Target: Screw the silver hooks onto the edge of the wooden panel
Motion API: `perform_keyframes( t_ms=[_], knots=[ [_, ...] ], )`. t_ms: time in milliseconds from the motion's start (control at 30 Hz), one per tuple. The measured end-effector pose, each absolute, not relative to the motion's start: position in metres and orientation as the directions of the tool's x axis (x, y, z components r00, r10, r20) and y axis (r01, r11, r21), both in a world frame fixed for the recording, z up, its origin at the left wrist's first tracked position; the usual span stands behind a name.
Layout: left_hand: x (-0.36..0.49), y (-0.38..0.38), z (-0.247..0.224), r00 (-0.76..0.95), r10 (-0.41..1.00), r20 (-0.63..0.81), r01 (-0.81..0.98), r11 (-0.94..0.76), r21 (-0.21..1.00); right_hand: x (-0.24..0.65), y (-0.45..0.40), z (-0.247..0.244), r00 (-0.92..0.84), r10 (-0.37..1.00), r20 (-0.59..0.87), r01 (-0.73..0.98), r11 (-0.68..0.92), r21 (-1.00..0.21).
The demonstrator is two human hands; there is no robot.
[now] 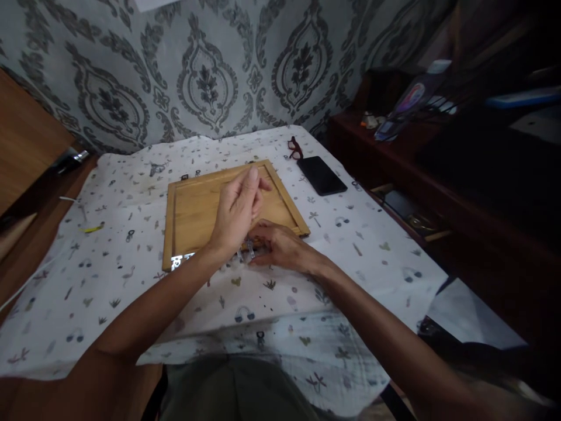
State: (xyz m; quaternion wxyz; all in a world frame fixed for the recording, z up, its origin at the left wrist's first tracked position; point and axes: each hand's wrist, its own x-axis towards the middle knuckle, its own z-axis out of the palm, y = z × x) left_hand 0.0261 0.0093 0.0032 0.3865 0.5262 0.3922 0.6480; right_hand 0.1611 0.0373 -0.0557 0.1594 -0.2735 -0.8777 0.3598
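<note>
A wooden board with a raised rim (193, 213) lies flat on the patterned cloth in front of me. Above its middle is my left hand (239, 207), thumb uppermost and fingers curled in. Whatever those fingers hold, if anything, is hidden. My right hand (284, 247) rests lower, at the board's near edge, with thumb and fingers bent around a small clear piece (250, 248). Another small clear piece (239, 255) lies just left of it, partly behind my left wrist. Their exact kind is too small to tell.
A black phone or tablet (322, 175) and red-brown glasses (295, 148) lie right of the board. The white printed cloth (131, 304) covers the table. To the right are a dark red cabinet with an open drawer (412, 213) and a clear bottle (412, 99). A patterned wall stands behind.
</note>
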Motion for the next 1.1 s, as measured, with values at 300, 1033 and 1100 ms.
perform_keyframes(
  t_ms=[300,1033,1100],
  knots=[
    [0.0285,0.0034,0.0065,-0.140,0.947,0.290,-0.152,-0.310,0.938,0.1601,0.0388,-0.0599,-0.802,0.593,0.075,0.364,0.584,-0.725],
    [0.0255,0.0035,0.0042,-0.185,0.891,0.415,-0.072,-0.433,0.898,0.1609,0.0379,-0.0603,-0.804,0.589,0.077,0.363,0.590,-0.721],
    [0.0262,0.0053,0.0048,-0.190,0.901,0.390,-0.088,-0.411,0.907,0.1606,0.0377,-0.0600,-0.811,0.580,0.073,0.360,0.593,-0.720]
  ],
)
